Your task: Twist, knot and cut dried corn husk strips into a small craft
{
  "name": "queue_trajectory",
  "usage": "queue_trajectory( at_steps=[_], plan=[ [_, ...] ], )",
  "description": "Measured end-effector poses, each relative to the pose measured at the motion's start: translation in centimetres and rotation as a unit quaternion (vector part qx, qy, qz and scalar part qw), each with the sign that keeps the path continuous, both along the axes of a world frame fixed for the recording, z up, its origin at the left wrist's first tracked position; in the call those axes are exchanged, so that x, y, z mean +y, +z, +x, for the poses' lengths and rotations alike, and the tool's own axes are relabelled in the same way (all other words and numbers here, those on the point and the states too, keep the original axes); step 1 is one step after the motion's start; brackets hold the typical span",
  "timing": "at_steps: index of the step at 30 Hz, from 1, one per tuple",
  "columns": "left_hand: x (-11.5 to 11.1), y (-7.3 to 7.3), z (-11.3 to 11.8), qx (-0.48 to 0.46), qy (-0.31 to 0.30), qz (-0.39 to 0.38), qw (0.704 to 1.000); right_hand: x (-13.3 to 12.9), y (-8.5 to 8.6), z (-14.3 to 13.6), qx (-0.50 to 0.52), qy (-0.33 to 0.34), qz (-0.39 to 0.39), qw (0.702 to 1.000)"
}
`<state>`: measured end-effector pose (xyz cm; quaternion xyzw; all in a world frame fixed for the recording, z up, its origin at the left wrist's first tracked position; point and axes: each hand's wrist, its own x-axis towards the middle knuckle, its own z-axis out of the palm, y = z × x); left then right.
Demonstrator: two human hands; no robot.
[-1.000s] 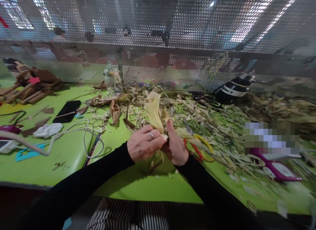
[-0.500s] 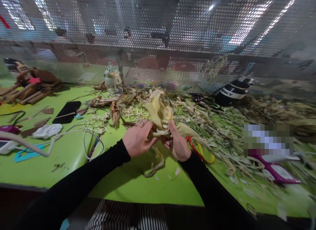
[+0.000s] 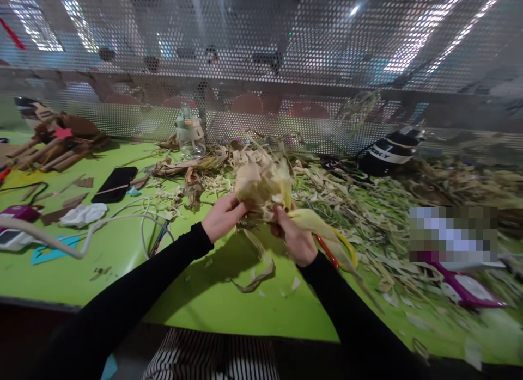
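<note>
Between my hands, above the green table (image 3: 196,293), is a crumpled bundle of pale yellow corn husks (image 3: 261,181), slightly blurred. My left hand (image 3: 223,216) pinches its lower left edge between thumb and fingers. At the lower right of the bundle, my right hand (image 3: 295,236) is closed on its gathered base, thumb uppermost. A long husk strip (image 3: 312,223) trails from there to the right, over scissors with red and yellow handles (image 3: 348,250). A curled dry strip (image 3: 261,274) lies on the table below the bundle.
Husk scraps (image 3: 347,206) spread across the back and right. A clear bottle (image 3: 191,138) and a black bottle (image 3: 388,154) stand by the perforated metal screen (image 3: 245,59). A phone (image 3: 115,185), white cable (image 3: 77,253) and brown rolls (image 3: 61,157) lie left; a purple tool (image 3: 469,287) lies right.
The husk bundle has turned and spread wider, its upright leaf folded down to the left. My left hand has shifted slightly up and left along its edge. The view has moved a little.
</note>
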<state>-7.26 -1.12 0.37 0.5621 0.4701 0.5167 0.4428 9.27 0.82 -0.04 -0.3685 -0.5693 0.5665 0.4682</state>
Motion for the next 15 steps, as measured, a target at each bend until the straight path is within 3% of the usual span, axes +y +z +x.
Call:
queue_trajectory(
  at_steps=[5, 15],
  plan=[
    [-0.6, 0.0, 0.7, -0.180, -0.037, -0.069, 0.980, 0.1, -0.2, -0.5, 0.121, -0.004, -0.096, 0.988],
    [-1.3, -0.5, 1.7, -0.326, -0.058, -0.131, 0.935, -0.1, 1.0, -0.2, 0.207, 0.049, -0.236, 0.948]
  ],
)
